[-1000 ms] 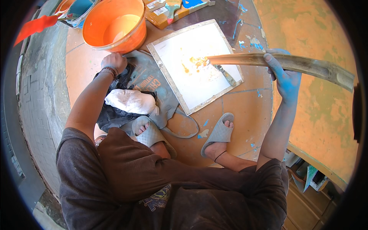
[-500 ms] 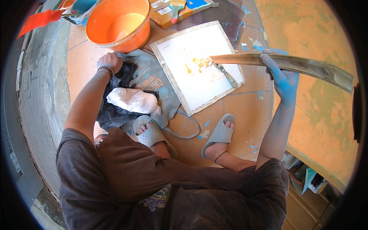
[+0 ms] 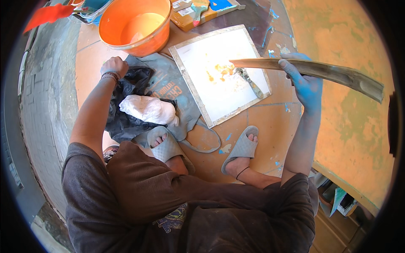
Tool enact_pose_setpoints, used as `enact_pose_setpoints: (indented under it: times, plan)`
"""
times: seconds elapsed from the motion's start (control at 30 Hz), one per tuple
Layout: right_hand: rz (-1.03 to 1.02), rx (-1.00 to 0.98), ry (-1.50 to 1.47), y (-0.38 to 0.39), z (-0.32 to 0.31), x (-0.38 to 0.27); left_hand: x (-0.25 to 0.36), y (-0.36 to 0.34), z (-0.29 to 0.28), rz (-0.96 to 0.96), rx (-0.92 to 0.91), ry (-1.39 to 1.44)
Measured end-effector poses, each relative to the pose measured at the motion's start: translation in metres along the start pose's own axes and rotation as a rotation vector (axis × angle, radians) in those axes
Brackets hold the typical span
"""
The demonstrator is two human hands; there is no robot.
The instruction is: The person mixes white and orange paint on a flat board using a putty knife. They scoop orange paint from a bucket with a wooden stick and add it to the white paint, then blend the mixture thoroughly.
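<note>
Orange-tiled floor (image 3: 225, 122) flecked blue. Orange tub (image 3: 148, 47) paler inside, contents unclear. Right hand (image 3: 306, 86) clamped on bamboo (image 3: 350, 77), tip over white board (image 3: 217, 101). Left hand (image 3: 114, 66) curled beside black bag (image 3: 134, 83), hold unclear.

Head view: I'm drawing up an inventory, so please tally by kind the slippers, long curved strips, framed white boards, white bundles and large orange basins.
Grey slippers: 2
Long curved strip: 1
Framed white board: 1
White bundle: 1
Large orange basin: 1
Total: 6
</note>
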State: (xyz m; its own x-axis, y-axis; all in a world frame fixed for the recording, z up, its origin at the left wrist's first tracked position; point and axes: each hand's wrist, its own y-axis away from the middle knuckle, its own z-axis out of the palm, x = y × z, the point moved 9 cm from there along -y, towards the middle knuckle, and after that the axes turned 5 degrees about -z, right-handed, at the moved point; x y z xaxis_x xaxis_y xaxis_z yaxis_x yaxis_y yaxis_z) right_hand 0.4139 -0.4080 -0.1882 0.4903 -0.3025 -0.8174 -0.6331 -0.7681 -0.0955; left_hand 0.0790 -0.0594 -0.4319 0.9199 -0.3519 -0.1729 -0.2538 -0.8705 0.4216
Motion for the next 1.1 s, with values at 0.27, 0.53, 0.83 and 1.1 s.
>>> enact_pose_setpoints:
  times: [0.27, 0.53, 0.83, 1.1]
  plan:
    - [0.074, 0.028, 0.006, -0.008, 0.004, 0.024, -0.029, -0.011, -0.007, -0.073, 0.017, 0.002]
    - [0.252, 0.294, -0.351, -0.001, -0.043, 0.159, -0.04, -0.007, -0.017, -0.12, 0.018, 0.033]
    - [0.516, 0.39, -1.041, 0.033, -0.061, 0.269, -0.053, -0.021, -0.009, -0.156, 0.016, 0.093]
    - [0.657, 0.211, -1.655, 0.011, -0.006, 0.26, -0.079, -0.042, -0.01, -0.226, 0.078, 0.293]
